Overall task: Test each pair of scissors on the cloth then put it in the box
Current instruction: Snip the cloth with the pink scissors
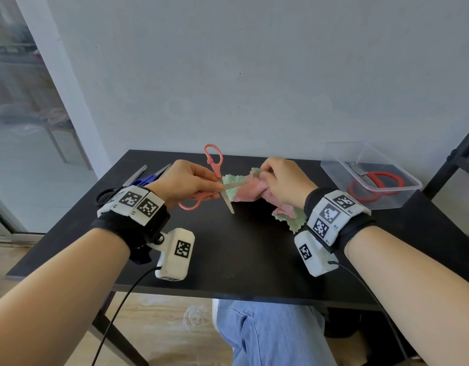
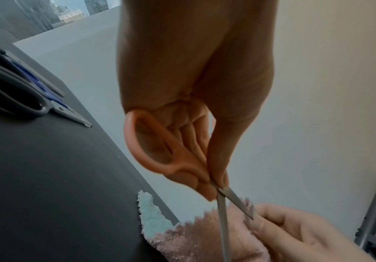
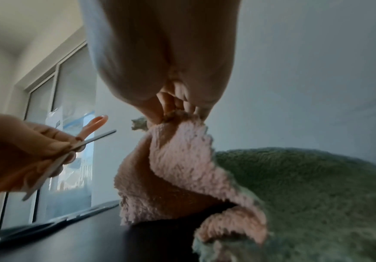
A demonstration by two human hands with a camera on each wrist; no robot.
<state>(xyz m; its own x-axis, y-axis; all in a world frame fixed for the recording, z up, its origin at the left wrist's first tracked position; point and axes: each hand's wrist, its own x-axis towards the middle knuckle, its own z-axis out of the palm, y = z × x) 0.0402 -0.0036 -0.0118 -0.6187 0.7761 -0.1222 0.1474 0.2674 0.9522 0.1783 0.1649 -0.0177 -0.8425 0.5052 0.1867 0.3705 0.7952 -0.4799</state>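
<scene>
The left hand (image 1: 187, 180) holds the pink scissors (image 1: 215, 178) up above the table. The fingers are curled and the thumb and fingers pinch the scissors close to where the two blades cross. The fingers are not in the handle rings. One pink ring sticks up past the hand and the other pokes out below it. The blades are spread wide apart. One blade points at the cloth and the other points down toward the table.

The right hand (image 1: 283, 180) is closed on the cloth (image 1: 244, 190). Its fingertips (image 3: 157, 113) pinch the top edge of the cloth and lift it up. The cloth is fluffy, pink on one side and green on the other. Its lower part lies on the black table (image 1: 228, 247), under the right wrist. The upper blade lies across the lifted cloth in the head view. Whether it touches the cloth cannot be told.

On the right side of the table sits a clear plastic box (image 1: 410, 186). A pair of red-handled scissors (image 1: 374, 183) lies inside it.

On the left side of the table, behind the left wrist, lie the blue-handled scissors (image 1: 146, 178) and the black-handled scissors (image 1: 106, 195), side by side.

The person wears blue jeans (image 1: 270, 334). Their legs are under the table.
</scene>
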